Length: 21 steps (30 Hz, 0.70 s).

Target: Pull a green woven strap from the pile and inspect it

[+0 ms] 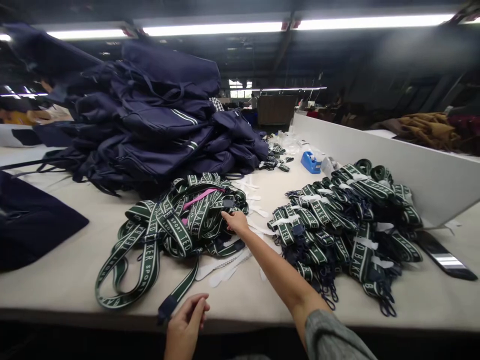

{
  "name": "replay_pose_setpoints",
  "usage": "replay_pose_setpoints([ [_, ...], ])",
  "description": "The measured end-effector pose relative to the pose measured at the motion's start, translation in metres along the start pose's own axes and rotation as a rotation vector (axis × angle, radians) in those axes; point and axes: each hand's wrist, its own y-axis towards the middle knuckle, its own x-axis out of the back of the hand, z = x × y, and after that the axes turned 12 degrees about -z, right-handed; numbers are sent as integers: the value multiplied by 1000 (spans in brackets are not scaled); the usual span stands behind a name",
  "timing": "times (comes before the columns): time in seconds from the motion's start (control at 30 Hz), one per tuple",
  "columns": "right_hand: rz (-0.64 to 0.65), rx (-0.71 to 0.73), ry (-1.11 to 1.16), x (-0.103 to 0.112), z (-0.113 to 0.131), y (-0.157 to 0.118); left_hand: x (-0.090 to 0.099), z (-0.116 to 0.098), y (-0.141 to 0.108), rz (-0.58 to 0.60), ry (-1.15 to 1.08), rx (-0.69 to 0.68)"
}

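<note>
A tangled heap of dark green webbing straps with white lettering and edge stripes lies on the table in front of me. My right hand reaches to the right side of this heap, its fingers closed on a strap near a dark patch. The fingertips are partly hidden among the straps. My left hand hovers at the table's front edge, fingers curled with the thumb against them and nothing visible inside. Just beside it, a strap's dark end piece hangs at the edge. A pink strip crosses the heap.
Bundled straps wrapped with white strips are stacked at right, beside a phone. Navy bags form a tall pile behind the heap. White paper strips lie between the stacks. A blue tape dispenser stands near the white partition.
</note>
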Motion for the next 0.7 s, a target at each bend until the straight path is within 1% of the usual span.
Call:
replay_pose_setpoints([
  [0.07, -53, -4, -65, 4, 5, 6, 5, 4, -2, -4, 2, 22],
  [0.13, -121, 41, -97, 15, 11, 6, 11, 7, -3, -1, 14, 33],
  [0.23, -244, 167, -60, 42, 29, 0, 18, 9, -1, -30, 28, 67],
  [0.3, -300, 251, 7, 68, 51, -8, 21, 7, -1, -60, 23, 98],
  [0.37, -330, 371, 221, 98, 77, -17, 20, 1, -2, -65, -2, 108],
  [0.47, -326, 588, 716, 141, 114, -39, 16, -10, -2, -35, -54, 82],
  [0.5, -315, 632, 829, 151, 123, -48, 14, -13, -1, -18, -68, 65],
  [0.53, -303, 651, 889, 158, 129, -59, 10, -17, 1, 1, -83, 39],
  [0.6, -261, 636, 950, 160, 132, -84, 1, -26, 8, 14, -131, -55],
  [0.63, -217, 615, 977, 155, 129, -98, -5, -33, 14, 1, -151, -120],
  [0.7, -85, 560, 1034, 138, 118, -126, -18, -49, 27, -73, -135, -269],
])
